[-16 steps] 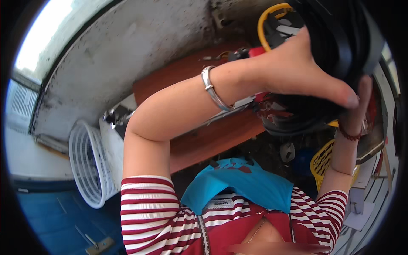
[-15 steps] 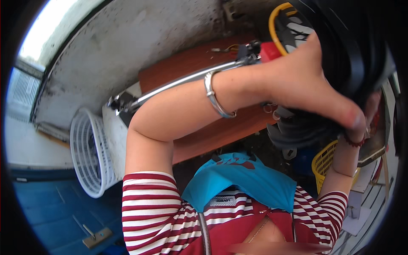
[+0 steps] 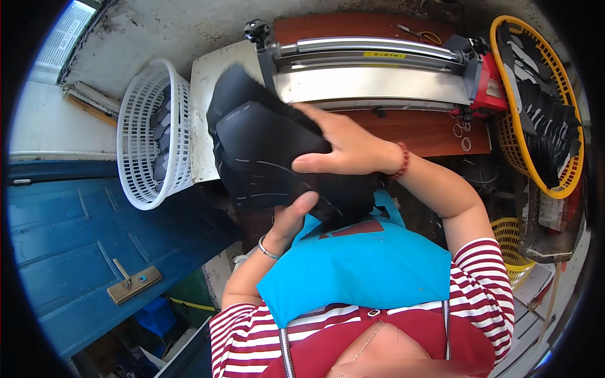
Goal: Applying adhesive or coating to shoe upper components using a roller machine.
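Head view, both hands' fingers pinching black cut pieces (image 3: 271, 157) over wooden bench (image 3: 435, 129), grey concrete wall, blue door

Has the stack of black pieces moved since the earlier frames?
Yes. The stack of black pieces, held by both hands, has come from the yellow basket side leftward, toward the white basket.

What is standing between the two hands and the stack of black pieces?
Nothing visible. The right hand lies on top of the stack of black pieces, and the left hand grips it from below.
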A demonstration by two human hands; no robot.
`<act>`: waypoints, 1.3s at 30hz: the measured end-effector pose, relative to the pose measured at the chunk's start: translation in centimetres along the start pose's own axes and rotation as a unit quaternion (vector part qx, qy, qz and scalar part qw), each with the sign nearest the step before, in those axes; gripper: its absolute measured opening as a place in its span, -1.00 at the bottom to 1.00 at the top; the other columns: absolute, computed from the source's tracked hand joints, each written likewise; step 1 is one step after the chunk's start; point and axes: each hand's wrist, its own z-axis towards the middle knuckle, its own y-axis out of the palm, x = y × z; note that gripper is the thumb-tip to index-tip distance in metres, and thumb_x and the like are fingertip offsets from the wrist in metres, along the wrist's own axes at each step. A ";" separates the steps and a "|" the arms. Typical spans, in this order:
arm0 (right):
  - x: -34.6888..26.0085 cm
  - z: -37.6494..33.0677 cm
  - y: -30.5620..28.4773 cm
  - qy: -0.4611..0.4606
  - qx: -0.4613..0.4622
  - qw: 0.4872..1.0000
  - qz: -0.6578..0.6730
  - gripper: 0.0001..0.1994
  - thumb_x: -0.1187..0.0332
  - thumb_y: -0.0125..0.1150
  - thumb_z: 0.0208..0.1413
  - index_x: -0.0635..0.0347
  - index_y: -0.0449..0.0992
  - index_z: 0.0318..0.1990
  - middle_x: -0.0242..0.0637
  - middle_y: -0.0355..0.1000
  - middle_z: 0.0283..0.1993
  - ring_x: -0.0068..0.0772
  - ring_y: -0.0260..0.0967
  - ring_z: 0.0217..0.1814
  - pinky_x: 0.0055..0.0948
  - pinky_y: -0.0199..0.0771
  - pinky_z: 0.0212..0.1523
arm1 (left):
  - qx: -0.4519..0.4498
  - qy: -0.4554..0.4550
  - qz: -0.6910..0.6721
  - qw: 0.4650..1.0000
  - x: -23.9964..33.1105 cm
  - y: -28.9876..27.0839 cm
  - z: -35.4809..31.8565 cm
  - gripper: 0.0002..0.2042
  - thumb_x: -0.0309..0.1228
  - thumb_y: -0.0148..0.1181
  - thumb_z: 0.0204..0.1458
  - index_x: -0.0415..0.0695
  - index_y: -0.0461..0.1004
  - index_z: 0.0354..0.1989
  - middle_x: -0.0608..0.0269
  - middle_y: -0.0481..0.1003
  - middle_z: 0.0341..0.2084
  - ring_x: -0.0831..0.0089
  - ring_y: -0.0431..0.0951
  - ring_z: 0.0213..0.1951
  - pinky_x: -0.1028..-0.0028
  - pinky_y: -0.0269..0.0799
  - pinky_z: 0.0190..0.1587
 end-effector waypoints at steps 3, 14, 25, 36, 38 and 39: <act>5.3 3.4 5.7 0.051 -0.135 0.989 0.014 -0.05 -0.28 0.23 0.08 0.33 0.21 0.40 0.17 0.42 0.26 0.07 0.43 0.26 -0.20 0.39 0.26 | 0.097 -0.029 -0.128 0.987 -2.4 -2.8 -1.3 -0.25 -0.07 0.34 0.01 -0.23 0.27 0.32 0.07 0.43 0.17 0.22 0.48 0.20 0.20 0.41 0.28; 21.6 -0.4 4.0 0.339 -0.158 0.916 -0.143 -0.11 -0.38 0.18 0.08 0.40 0.51 0.18 0.23 0.50 0.13 0.15 0.48 0.20 -0.19 0.44 0.21 | 0.226 -0.115 -0.364 0.896 -13.2 -3.0 9.3 -0.46 -0.19 0.32 0.03 -0.22 0.43 0.15 0.04 0.53 0.07 0.09 0.53 0.13 0.07 0.38 0.31; 18.3 -8.1 0.0 0.215 -0.009 0.881 -0.421 -0.22 -0.05 0.31 0.12 0.26 0.24 0.38 0.21 0.37 0.24 0.19 0.44 0.17 -0.03 0.46 0.16 | 0.337 -0.118 -0.334 0.872 -18.4 3.7 15.3 -0.55 -0.21 0.35 -0.05 -0.11 0.49 0.03 0.19 0.51 0.04 0.24 0.45 0.14 0.27 0.29 0.30; 21.6 -11.7 -0.9 0.012 -0.059 0.920 -0.387 -0.13 0.06 0.49 -0.08 0.05 0.23 0.41 0.04 0.05 0.52 0.15 0.09 0.48 0.12 0.12 0.44 | 0.217 -0.178 -0.262 0.923 -18.9 -1.0 14.3 -0.53 0.00 0.16 0.02 -0.01 0.49 0.04 0.23 0.51 -0.01 0.28 0.47 0.10 0.21 0.31 0.19; 22.3 -11.8 -1.2 0.008 -0.059 0.922 -0.382 -0.12 0.07 0.49 -0.09 0.03 0.23 0.42 0.02 0.05 0.52 0.16 0.08 0.48 0.12 0.13 0.43 | 0.195 -0.241 -0.115 0.944 -18.6 -3.2 13.9 -0.55 0.06 0.20 0.07 0.07 0.50 0.04 0.27 0.52 -0.06 0.34 0.51 0.00 0.26 0.37 0.02; 22.6 -11.9 -1.3 0.006 -0.058 0.923 -0.379 -0.12 0.07 0.50 -0.10 0.01 0.23 0.42 0.01 0.04 0.53 0.16 0.08 0.48 0.12 0.15 0.43 | 0.195 -0.243 -0.112 0.944 -18.4 -3.8 13.7 -0.55 0.06 0.20 0.07 0.07 0.50 0.04 0.27 0.52 -0.06 0.34 0.51 0.00 0.26 0.37 0.02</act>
